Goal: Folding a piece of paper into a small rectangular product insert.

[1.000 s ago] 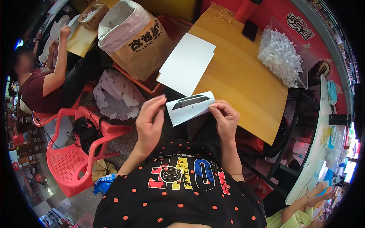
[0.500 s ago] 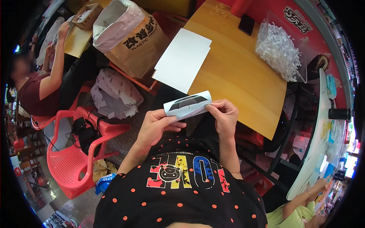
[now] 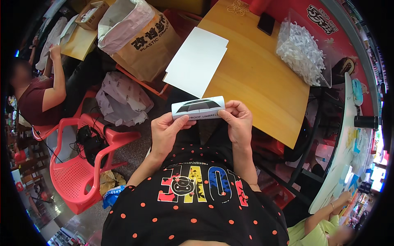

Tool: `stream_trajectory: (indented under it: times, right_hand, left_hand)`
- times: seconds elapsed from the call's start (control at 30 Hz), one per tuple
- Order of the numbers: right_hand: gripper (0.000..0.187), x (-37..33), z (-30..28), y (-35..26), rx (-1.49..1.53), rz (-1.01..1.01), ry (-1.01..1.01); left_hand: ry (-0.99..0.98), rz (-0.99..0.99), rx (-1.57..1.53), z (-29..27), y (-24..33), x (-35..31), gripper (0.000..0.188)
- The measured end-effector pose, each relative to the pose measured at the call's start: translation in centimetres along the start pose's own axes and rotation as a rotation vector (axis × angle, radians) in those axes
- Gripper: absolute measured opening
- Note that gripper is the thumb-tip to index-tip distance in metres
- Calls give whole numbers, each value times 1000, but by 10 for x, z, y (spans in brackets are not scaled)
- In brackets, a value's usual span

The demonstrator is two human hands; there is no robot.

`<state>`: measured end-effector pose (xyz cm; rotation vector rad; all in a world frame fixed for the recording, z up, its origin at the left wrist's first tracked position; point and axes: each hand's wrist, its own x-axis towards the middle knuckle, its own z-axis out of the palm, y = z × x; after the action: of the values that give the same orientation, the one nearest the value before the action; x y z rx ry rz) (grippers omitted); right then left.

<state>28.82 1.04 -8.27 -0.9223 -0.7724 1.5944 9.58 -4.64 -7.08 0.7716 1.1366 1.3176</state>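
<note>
Between my two hands is a printed paper sheet (image 3: 198, 108), pale blue with a picture of a black umbrella, bent into a rounded roll. My left hand (image 3: 164, 133) grips its left end, thumb in front and fingers behind. At the right end, my right hand (image 3: 238, 125) pinches the lower edge between thumb and fingers. The roll is held in the air over my lap, just short of the wooden table (image 3: 262, 86). A stack of white sheets (image 3: 197, 61) lies on the table's left side, beyond the roll.
Farther along the table are a black phone (image 3: 266, 23), rubber bands (image 3: 238, 7) and a clear bin of white strips (image 3: 301, 53). To the left stand a large paper sack (image 3: 143, 49) and a red plastic chair (image 3: 76, 176) holding black cables. Other people sit at left and lower right.
Both hands have turned the roll from a slant to nearly level and brought it slightly left. Its curl looks tighter. The person at left has lowered a hand.
</note>
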Motion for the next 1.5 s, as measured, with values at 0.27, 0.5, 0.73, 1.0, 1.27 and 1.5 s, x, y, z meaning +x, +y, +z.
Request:
stream_trajectory:
  times: [0.27,0.5,0.73,1.0,1.27,1.5]
  right_hand:
    - [9,3,-9,13,8,36,-73]
    - [8,5,-10,17,45,69,-72]
    - [8,4,-9,19,47,90,-81]
    - [7,5,-10,21,44,132,-108]
    - [14,0,-5,14,-65,139,-139]
    - [13,-4,-4,17,-123,81,-127]
  left_hand:
    - [26,32,19,-4,-3,1,22]
    - [18,31,20,-5,-6,2,23]
    - [4,-2,-29,-10,-8,2,23]
    - [13,15,-7,-13,-11,4,23]
    - [0,37,10,-13,-13,4,24]
    - [-81,-192,-246,-20,-15,8,26]
